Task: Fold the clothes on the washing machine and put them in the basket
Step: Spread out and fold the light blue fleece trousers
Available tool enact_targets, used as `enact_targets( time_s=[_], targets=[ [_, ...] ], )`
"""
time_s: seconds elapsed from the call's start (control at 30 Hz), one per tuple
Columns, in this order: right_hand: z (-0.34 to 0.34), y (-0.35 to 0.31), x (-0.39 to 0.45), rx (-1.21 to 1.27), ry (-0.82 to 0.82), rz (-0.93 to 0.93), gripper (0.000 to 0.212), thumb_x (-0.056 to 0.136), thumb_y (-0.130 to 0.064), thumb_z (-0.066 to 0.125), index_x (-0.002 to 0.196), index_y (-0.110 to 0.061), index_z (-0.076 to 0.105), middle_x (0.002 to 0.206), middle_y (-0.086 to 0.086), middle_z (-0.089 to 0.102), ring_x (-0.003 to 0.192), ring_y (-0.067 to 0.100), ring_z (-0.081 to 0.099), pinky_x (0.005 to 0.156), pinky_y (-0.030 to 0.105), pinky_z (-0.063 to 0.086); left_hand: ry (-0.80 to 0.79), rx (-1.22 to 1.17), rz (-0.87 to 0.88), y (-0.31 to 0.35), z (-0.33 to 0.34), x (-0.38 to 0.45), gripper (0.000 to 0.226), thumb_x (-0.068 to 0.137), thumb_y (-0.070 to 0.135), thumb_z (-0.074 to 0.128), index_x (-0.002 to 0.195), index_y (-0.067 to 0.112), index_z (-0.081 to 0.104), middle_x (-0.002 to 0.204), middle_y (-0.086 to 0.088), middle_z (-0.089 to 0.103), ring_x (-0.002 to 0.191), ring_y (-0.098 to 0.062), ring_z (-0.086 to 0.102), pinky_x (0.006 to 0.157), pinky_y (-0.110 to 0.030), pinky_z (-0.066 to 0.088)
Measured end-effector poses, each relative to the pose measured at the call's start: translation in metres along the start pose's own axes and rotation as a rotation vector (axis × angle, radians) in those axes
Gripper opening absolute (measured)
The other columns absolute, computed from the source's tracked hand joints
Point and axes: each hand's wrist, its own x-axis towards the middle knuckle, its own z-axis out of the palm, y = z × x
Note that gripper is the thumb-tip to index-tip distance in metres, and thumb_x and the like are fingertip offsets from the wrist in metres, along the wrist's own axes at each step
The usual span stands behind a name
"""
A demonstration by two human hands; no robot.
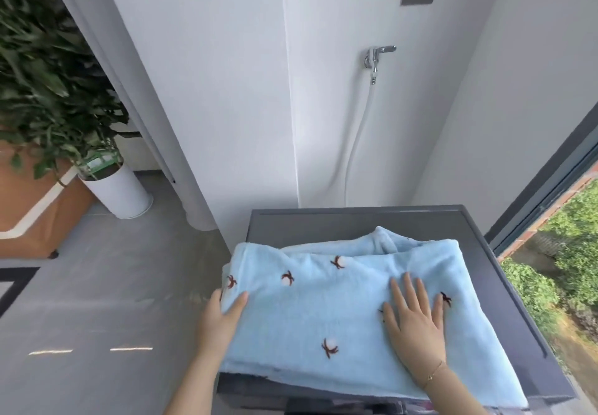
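The pale blue fleece garment with small brown motifs (323, 304) lies across the dark grey washing machine top (356, 220). The right hand (415, 321) presses flat, fingers spread; the left hand (223, 314) pinches the left edge. Carry that edge across evenly, keeping the cloth pinned.

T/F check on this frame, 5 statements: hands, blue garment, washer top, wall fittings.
1. The right hand lies flat on the blue garment. True.
2. The left hand is off the garment. False: it grips the garment's left edge.
3. The garment is in a basket. False: it lies on the washing machine; no basket is in view.
4. A hose hangs from the wall tap. True.
5. The garment is plain. False: it has small dark red motifs.
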Motion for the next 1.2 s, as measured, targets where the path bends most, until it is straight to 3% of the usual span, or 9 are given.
enact_targets(
  time_s=[0.17, 0.27, 0.37, 0.47, 0.63, 0.87, 0.97, 1.07, 1.2],
  targets=[
    [0.009, 0.002, 0.002, -0.032, 0.029, -0.003, 0.081, 0.08, -0.055, -0.008, 0.154, -0.028, 0.009, 0.16, -0.009, -0.006, 0.145, 0.009, -0.017, 0.115, 0.042, -0.021, 0.159, 0.322, 0.115, -0.002, 0.005, -0.003, 0.045, 0.086, 0.036, 0.068, 0.12, 0.011, 0.052, 0.108, -0.009, 0.061, 0.099, -0.032, 0.057, 0.074, -0.036, 0.044],
    [0.01, 0.001, 0.001, -0.05, 0.03, 0.0, 0.079, 0.081, -0.056, -0.006, 0.154, -0.029, 0.011, 0.161, -0.008, -0.003, 0.146, 0.009, -0.014, 0.116, 0.042, -0.018, 0.33, 0.656, 0.41, 0.016, 0.02, -0.014, 0.058, 0.069, 0.012, 0.078, 0.123, 0.012, 0.057, 0.12, -0.011, 0.057, 0.108, -0.034, 0.055, 0.087, -0.048, 0.045],
    [0.007, 0.001, 0.0, -0.057, 0.043, 0.008, 0.078, 0.083, -0.057, -0.004, 0.154, -0.029, 0.014, 0.161, -0.008, 0.001, 0.146, 0.008, -0.011, 0.117, 0.041, -0.016, 0.066, 0.762, 0.716, 0.03, 0.051, -0.031, 0.049, 0.08, 0.026, 0.066, 0.127, 0.021, 0.057, 0.136, -0.003, 0.052, 0.126, -0.029, 0.05, 0.106, -0.047, 0.037],
    [0.003, 0.006, 0.001, -0.08, 0.037, 0.029, 0.078, 0.083, -0.06, -0.004, 0.154, -0.03, 0.01, 0.161, -0.009, 0.0, 0.145, 0.008, -0.015, 0.115, 0.04, -0.022, -0.099, 0.974, 0.621, 0.011, 0.07, -0.027, 0.064, 0.094, 0.055, 0.011, 0.144, 0.029, 0.041, 0.157, 0.002, 0.023, 0.147, -0.019, 0.013, 0.117, -0.042, -0.006],
    [-0.007, 0.037, 0.008, -0.082, 0.054, 0.141, 0.079, 0.081, -0.065, -0.006, 0.153, -0.035, 0.003, 0.16, -0.012, -0.007, 0.147, 0.01, -0.014, 0.115, 0.039, -0.021, -0.191, 1.03, 0.614, -0.005, 0.085, -0.022, 0.067, 0.099, 0.055, 0.007, 0.136, 0.022, 0.053, 0.146, -0.006, 0.045, 0.139, -0.022, 0.027, 0.115, -0.047, 0.009],
    [-0.023, 0.056, 0.026, 0.006, -0.025, 0.137, 0.071, 0.089, -0.064, 0.007, 0.153, -0.034, 0.002, 0.16, -0.011, -0.009, 0.146, 0.01, -0.016, 0.116, 0.043, -0.017, -0.149, 1.033, 0.564, 0.019, 0.107, -0.023, 0.059, 0.094, 0.053, 0.025, 0.144, 0.027, 0.043, 0.155, 0.0, 0.03, 0.144, -0.017, 0.018, 0.115, -0.048, 0.004],
    [-0.037, 0.062, 0.04, 0.063, -0.109, 0.116, 0.058, 0.098, -0.047, 0.035, 0.151, -0.033, 0.02, 0.161, -0.007, 0.002, 0.149, 0.016, -0.003, 0.117, 0.046, -0.004, -0.21, 0.839, 0.441, 0.065, 0.121, -0.022, 0.042, 0.089, 0.042, 0.049, 0.13, 0.035, 0.052, 0.145, 0.011, 0.044, 0.135, -0.011, 0.038, 0.11, -0.036, 0.021],
    [-0.055, 0.075, 0.061, 0.238, 0.004, 0.063, 0.035, 0.091, -0.021, 0.055, 0.124, -0.026, 0.061, 0.146, -0.001, 0.044, 0.136, 0.023, 0.035, 0.11, 0.041, 0.024, -0.236, 0.609, 0.467, 0.128, 0.152, -0.019, 0.016, 0.088, 0.028, 0.053, 0.098, 0.035, 0.063, 0.098, 0.02, 0.066, 0.095, -0.004, 0.061, 0.076, -0.023, 0.045],
    [-0.077, 0.101, 0.092, 0.377, 0.174, 0.023, 0.038, 0.078, -0.001, 0.062, 0.113, -0.016, 0.068, 0.128, 0.002, 0.058, 0.119, 0.029, 0.049, 0.101, 0.041, 0.039, -0.351, 0.709, 0.591, 0.174, 0.213, 0.006, 0.025, 0.085, 0.024, 0.057, 0.11, 0.027, 0.061, 0.109, 0.013, 0.062, 0.104, -0.011, 0.058, 0.087, -0.031, 0.046]
  ],
)
